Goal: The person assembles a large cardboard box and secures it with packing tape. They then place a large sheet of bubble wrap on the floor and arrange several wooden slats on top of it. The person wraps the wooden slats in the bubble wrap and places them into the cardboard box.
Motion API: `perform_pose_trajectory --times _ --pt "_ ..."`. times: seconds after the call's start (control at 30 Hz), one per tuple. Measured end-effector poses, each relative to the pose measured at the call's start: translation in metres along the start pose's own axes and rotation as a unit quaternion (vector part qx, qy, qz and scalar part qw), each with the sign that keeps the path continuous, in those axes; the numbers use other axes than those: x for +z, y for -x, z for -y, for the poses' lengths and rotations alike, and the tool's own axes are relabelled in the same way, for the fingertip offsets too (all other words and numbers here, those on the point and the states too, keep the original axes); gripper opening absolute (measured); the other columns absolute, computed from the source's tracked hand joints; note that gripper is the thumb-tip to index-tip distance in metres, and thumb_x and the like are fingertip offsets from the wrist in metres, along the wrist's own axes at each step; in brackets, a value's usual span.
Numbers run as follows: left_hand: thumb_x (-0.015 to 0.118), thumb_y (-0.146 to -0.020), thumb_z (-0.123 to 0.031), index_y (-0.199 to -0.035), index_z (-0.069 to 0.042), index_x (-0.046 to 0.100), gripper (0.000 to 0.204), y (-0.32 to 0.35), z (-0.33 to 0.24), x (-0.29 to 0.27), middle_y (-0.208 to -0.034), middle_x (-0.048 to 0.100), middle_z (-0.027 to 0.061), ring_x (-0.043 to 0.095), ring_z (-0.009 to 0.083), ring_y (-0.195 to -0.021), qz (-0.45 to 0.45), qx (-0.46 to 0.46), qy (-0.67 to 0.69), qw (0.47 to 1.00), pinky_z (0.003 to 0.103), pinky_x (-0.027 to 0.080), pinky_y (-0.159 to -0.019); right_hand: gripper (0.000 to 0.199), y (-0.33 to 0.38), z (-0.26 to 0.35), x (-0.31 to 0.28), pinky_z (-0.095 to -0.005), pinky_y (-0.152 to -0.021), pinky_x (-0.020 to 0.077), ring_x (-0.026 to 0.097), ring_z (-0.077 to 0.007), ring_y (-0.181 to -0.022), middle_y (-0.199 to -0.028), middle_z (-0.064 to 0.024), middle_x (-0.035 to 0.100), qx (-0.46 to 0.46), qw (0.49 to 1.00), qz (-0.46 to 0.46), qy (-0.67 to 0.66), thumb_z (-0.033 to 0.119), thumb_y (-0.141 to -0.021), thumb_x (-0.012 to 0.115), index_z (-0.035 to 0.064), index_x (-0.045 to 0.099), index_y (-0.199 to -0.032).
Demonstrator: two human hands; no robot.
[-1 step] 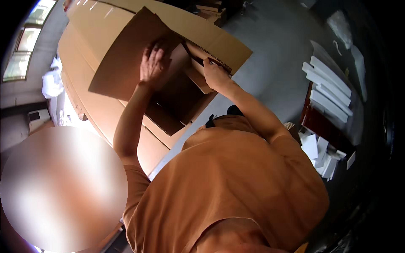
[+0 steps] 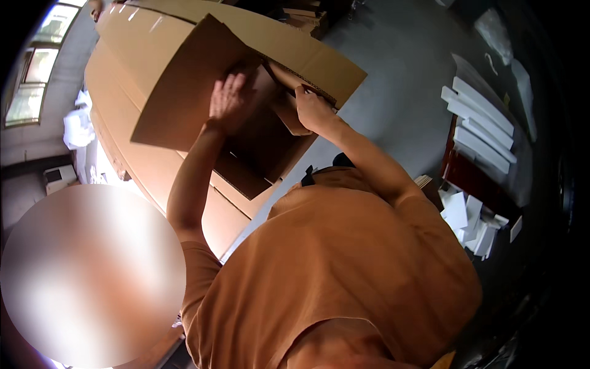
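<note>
A large brown cardboard box [image 2: 153, 55] lies in front of me with its end flaps standing open. My left hand [image 2: 230, 98] rests flat, fingers spread, against the inner face of the big left flap [image 2: 178, 104]. My right hand [image 2: 313, 107] is closed around the edge of a smaller inner flap [image 2: 289, 77], just under the long right flap [image 2: 326, 64]. The dark inside of the box [image 2: 264, 144] shows between my two hands. My orange shirt fills the lower middle of the view.
A grey floor [image 2: 399, 80] runs to the right of the box. Several white foam strips [image 2: 482, 123] and white scraps [image 2: 470, 218] lie at the right by a dark red board [image 2: 473, 178]. More flat cardboard [image 2: 147, 166] lies under the box. Windows [image 2: 37, 67] are at far left.
</note>
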State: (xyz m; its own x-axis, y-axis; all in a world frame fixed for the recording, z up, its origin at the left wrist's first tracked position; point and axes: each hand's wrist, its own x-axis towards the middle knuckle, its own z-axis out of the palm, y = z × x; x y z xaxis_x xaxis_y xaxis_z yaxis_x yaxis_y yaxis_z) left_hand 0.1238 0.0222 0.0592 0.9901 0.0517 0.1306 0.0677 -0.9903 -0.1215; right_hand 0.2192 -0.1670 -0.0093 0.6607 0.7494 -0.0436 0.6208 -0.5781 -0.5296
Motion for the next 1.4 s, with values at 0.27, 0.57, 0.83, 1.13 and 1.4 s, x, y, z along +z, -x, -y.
perform_pose_trajectory --times 0.27,0.57,0.83,1.13,1.4 --pt "0.065 -0.083 -0.019 -0.119 0.002 0.053 0.044 -0.031 -0.010 0.072 -0.112 0.058 0.0106 0.056 0.0241 -0.104 0.348 -0.013 0.470 0.811 0.037 0.044 -0.089 0.057 -0.003 -0.001 -0.017 -0.0402 -0.079 0.0502 0.061 -0.0374 -0.096 -0.100 -0.0294 0.060 -0.012 0.954 0.072 -0.290 0.022 -0.084 0.063 -0.0050 0.039 -0.128" --pt "0.059 -0.084 -0.015 -0.100 -0.001 0.061 0.022 -0.027 0.020 0.110 -0.096 0.062 0.0135 0.060 0.0258 -0.089 0.149 0.029 0.280 0.948 0.037 0.047 -0.081 0.068 0.020 -0.005 0.010 -0.0282 -0.062 0.0557 0.068 -0.0233 -0.076 -0.085 -0.0198 0.065 0.107 0.774 0.087 -0.618 0.044 -0.083 0.065 -0.0118 0.044 -0.117" --pt "0.061 -0.076 -0.010 -0.102 -0.005 0.056 0.027 -0.052 -0.027 0.024 -0.098 0.058 0.0129 0.055 0.0286 -0.098 0.079 0.162 -0.197 0.964 0.041 0.043 -0.084 0.018 0.011 -0.008 0.087 -0.0331 -0.041 0.0417 0.054 -0.0193 -0.048 -0.065 -0.0119 0.059 -0.056 0.914 -0.286 -0.282 0.013 -0.084 0.053 -0.0052 0.056 -0.082" --pt "0.053 -0.077 -0.011 -0.095 -0.006 0.052 0.019 -0.084 0.010 -0.013 -0.087 0.060 0.0087 0.056 0.0252 -0.093 0.005 0.151 -0.160 0.975 0.041 0.032 -0.095 0.053 0.017 0.026 0.038 -0.0347 -0.060 0.0460 0.057 -0.0241 -0.064 -0.073 -0.0133 0.056 0.073 0.849 -0.161 -0.499 0.022 -0.079 0.058 -0.0018 0.036 -0.121" --pt "0.062 -0.074 -0.023 -0.089 -0.010 0.061 0.020 -0.096 0.014 -0.010 -0.092 0.063 0.0058 0.057 0.0213 -0.097 0.026 0.137 -0.148 0.979 0.043 0.033 -0.091 0.060 0.019 0.040 0.029 -0.0300 -0.067 0.0497 0.060 -0.0195 -0.069 -0.078 -0.0122 0.061 0.059 0.804 -0.164 -0.568 0.030 -0.076 0.070 0.0061 0.042 -0.124"
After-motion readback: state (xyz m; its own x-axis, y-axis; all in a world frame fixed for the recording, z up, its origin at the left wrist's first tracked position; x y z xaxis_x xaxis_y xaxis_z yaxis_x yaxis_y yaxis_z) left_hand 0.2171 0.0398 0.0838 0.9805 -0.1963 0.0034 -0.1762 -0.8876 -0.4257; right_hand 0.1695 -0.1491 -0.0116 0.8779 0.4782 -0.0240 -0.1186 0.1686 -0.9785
